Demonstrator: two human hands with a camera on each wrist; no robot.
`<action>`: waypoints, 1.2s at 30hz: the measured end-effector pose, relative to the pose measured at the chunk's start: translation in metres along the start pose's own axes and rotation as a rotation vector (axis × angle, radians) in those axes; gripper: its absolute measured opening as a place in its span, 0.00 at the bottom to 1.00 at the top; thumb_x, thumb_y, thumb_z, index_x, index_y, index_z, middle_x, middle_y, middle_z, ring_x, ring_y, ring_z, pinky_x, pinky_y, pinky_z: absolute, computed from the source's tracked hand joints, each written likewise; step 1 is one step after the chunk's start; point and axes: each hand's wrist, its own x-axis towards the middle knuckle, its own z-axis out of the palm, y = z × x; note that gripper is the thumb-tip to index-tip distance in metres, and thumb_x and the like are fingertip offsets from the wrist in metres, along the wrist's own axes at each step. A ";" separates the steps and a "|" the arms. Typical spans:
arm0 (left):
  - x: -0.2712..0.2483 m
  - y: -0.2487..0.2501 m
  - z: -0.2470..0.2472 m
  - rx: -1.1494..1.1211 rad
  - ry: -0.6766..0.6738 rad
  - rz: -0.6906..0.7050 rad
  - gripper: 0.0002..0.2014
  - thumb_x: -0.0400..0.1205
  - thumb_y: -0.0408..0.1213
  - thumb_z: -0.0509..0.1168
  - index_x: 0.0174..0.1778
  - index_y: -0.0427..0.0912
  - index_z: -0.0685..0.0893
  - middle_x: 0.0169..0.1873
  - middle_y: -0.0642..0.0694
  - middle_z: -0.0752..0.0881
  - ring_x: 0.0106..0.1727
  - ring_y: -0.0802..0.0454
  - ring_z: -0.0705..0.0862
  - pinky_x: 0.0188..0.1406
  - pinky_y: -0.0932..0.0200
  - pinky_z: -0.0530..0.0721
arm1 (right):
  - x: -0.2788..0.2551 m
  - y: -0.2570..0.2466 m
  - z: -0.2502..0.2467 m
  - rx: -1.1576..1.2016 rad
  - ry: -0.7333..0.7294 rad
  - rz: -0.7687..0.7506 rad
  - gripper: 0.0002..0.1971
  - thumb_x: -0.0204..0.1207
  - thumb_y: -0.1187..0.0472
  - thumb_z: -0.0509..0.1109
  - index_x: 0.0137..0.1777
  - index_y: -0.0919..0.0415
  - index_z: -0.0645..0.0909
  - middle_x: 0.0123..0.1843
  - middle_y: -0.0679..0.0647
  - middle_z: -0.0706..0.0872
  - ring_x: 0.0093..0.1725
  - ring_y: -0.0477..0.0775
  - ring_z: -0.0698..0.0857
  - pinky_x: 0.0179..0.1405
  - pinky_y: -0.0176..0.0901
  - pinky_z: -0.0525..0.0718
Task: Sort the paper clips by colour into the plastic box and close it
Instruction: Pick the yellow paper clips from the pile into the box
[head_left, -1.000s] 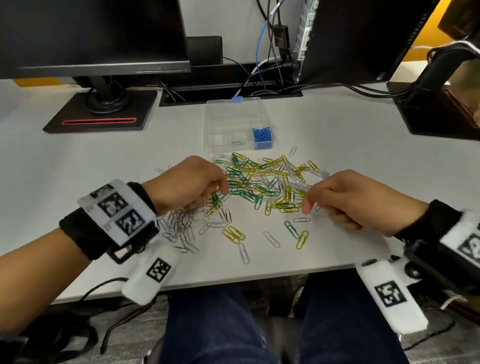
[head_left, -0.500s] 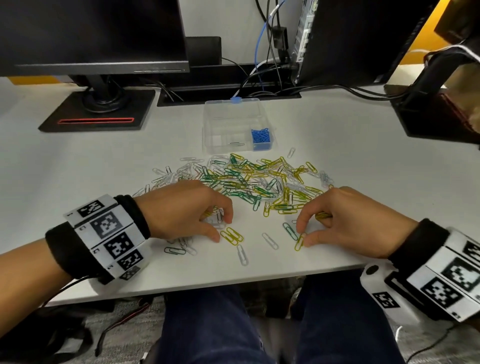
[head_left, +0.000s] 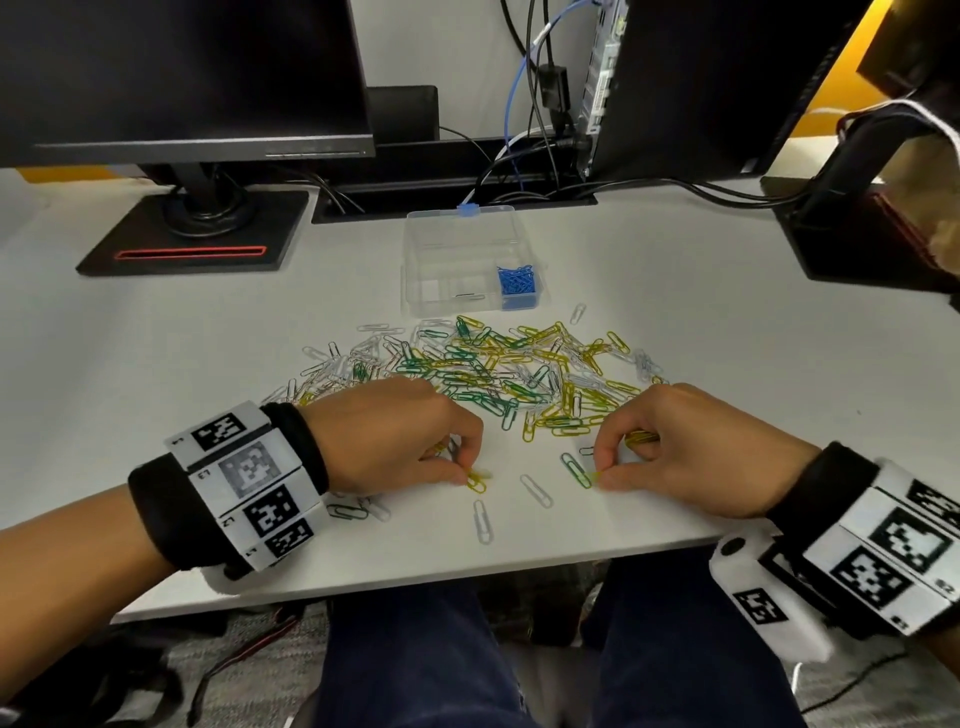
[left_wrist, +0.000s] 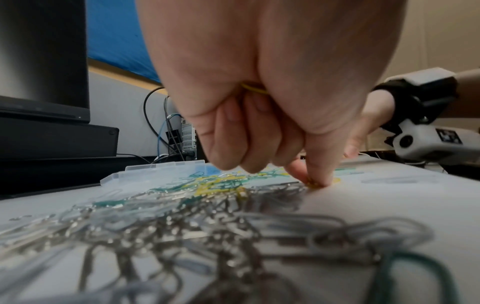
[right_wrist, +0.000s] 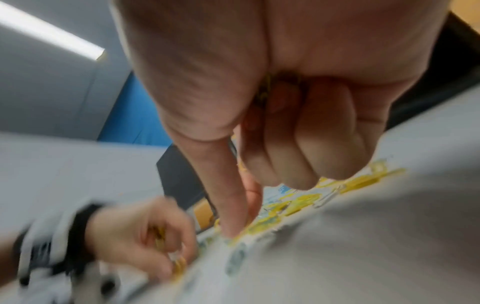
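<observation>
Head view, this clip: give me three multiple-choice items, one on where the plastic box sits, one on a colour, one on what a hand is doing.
1. Where is the plastic box?
A. beyond the pile of clips, lid open
B. on the person's lap
C. under the left hand

2. What colour are the clips already in the box?
A. yellow
B. blue
C. green

3. What is the right hand doing?
A. lying flat and open
B. closing the box lid
C. pinching a yellow clip on the desk

Answers: 1 A, the box stands behind the pile near the monitors; 2 B, its right compartment is filled with blue; 3 C, thumb and forefinger meet on the clip.
</observation>
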 end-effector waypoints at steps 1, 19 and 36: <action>0.000 0.001 0.000 0.036 -0.002 0.001 0.07 0.82 0.55 0.63 0.48 0.57 0.80 0.21 0.58 0.73 0.29 0.67 0.73 0.29 0.71 0.66 | 0.000 -0.001 -0.002 0.045 0.015 0.000 0.05 0.73 0.54 0.77 0.36 0.49 0.86 0.23 0.36 0.76 0.26 0.38 0.73 0.30 0.27 0.70; 0.021 0.010 -0.007 0.070 0.005 -0.053 0.10 0.78 0.39 0.57 0.31 0.46 0.66 0.23 0.49 0.68 0.23 0.54 0.63 0.24 0.57 0.61 | 0.017 0.009 0.004 1.568 -0.085 0.295 0.12 0.76 0.59 0.53 0.31 0.56 0.68 0.27 0.46 0.50 0.22 0.45 0.48 0.15 0.35 0.48; 0.040 -0.016 -0.043 -1.661 0.211 -0.312 0.15 0.86 0.36 0.47 0.31 0.47 0.62 0.21 0.54 0.55 0.23 0.56 0.48 0.17 0.65 0.49 | 0.024 0.025 0.013 1.931 -0.185 0.244 0.10 0.77 0.64 0.61 0.51 0.67 0.82 0.23 0.48 0.62 0.21 0.44 0.54 0.13 0.36 0.60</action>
